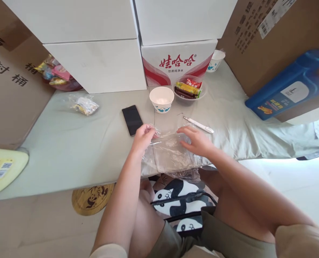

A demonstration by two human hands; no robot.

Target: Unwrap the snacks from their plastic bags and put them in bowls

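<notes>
A clear, crinkled plastic bag (167, 154) lies at the table's front edge, partly hanging over it. My left hand (146, 135) pinches the upper left part of the bag between thumb and fingers. At the bag's upper right, my right hand (194, 139) has its fingers stretched out and its thumb apart, touching the film. Just beyond my hands stands a white paper bowl (162, 100) with a blue leaf print. A black phone (132, 120) lies beside my left hand, and a white pen-like tool (198, 124) lies beyond my right hand.
A clear bowl of wrapped snacks (189, 91) stands before a water carton (175, 61). Another paper bowl (215, 61) sits behind it. At left are a small clear packet (85, 105) and a yellow-green bottle (6, 170). A blue bottle (285, 87) leans at right.
</notes>
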